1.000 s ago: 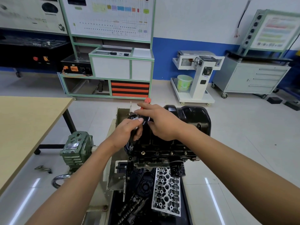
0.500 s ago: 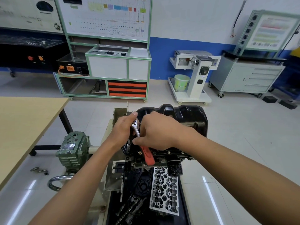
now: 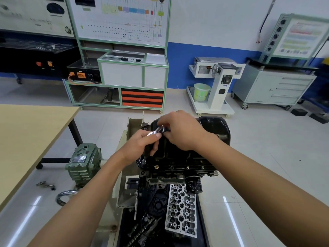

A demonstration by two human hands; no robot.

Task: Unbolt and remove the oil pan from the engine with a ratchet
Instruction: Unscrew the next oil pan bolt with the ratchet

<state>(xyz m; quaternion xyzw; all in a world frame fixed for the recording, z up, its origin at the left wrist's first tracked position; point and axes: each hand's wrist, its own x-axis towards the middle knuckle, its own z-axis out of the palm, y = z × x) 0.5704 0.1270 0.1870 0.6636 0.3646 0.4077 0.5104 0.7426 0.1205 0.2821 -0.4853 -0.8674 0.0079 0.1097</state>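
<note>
- The oil pan (image 3: 213,127) sits on top of the upturned engine (image 3: 178,168), at the far end of the stand. Several bolts (image 3: 156,166) show along its near flange, so lifting it off looks some way off.
- The left hand (image 3: 140,146) is curled round the shaft of the ratchet (image 3: 156,131), whose socket end drops to the pan's near-left corner. The right hand (image 3: 183,132) is closed over the chrome head, and the handle is hidden beneath it.
- Whether the socket sits square on a bolt cannot be told. If it is tilted, a hard pull could slip it off, round the bolt head and drive knuckles into the pan's edge.
- A freed bolt could fall from the socket into the loose parts below, around the cylinder head (image 3: 181,207), and be hard to find.
- Clearing one corner fully while the others stay tight may strain the thin flange.
- With the last bolts out, the pan could slide off the engine unless a hand steadies it.
</note>
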